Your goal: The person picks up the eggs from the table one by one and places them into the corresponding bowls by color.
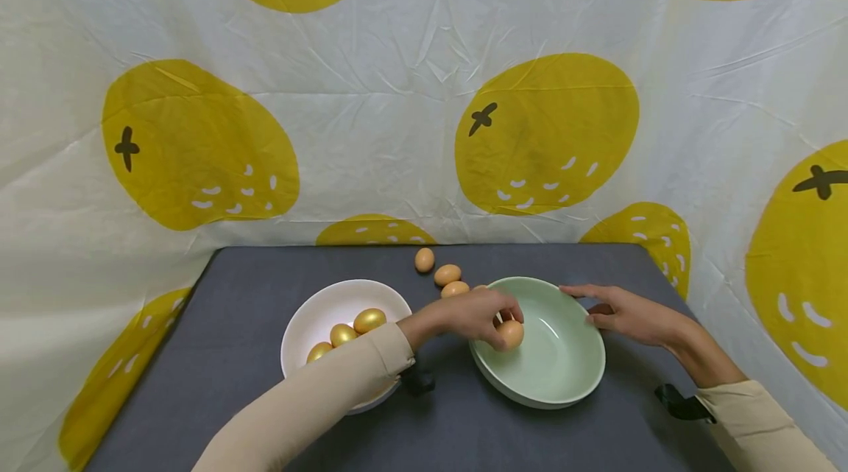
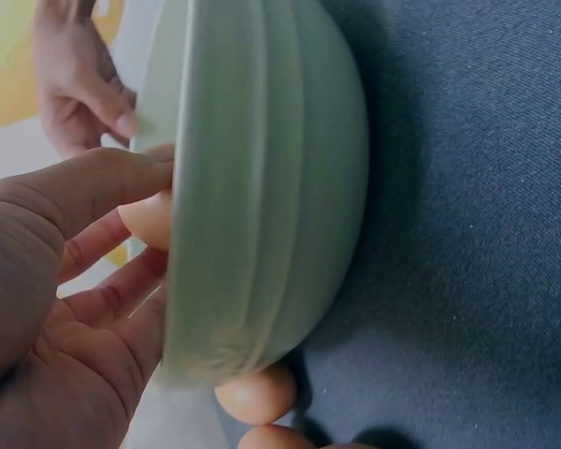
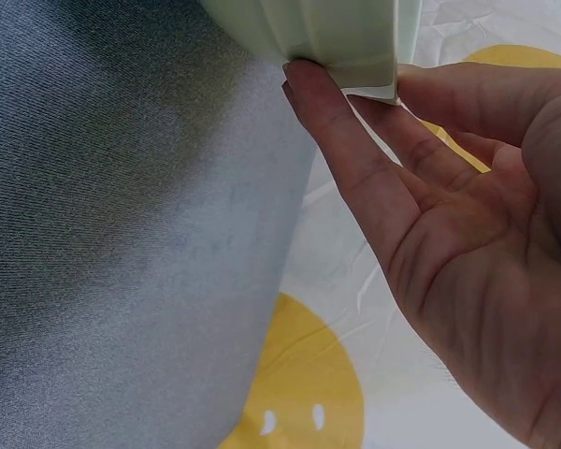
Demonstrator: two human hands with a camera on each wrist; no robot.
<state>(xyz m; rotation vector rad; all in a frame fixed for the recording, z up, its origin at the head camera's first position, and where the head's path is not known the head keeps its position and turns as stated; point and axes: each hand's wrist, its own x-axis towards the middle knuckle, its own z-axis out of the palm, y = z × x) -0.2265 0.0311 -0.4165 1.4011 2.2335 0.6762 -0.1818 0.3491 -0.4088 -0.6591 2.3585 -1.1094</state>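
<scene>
My left hand (image 1: 473, 316) pinches a brown egg (image 1: 511, 335) between thumb and fingers, over the left inside edge of a pale green bowl (image 1: 556, 376). In the left wrist view the egg (image 2: 150, 221) is partly hidden behind the thumb and the rim. On the bowl's right side, my right hand (image 1: 626, 316) holds the rim. The right wrist view has its thumb at the rim and a finger (image 3: 332, 122) against the outer wall. The bowl's interior shows no other egg in the head view.
A white bowl (image 1: 311, 314) with several golden eggs (image 1: 369, 320) stands to the left, partly covered by my left sleeve. Several brown eggs (image 1: 447, 275) lie on the dark grey table (image 1: 245, 339) behind the left hand. A patterned cloth (image 1: 391, 118) hangs beyond the table's back edge.
</scene>
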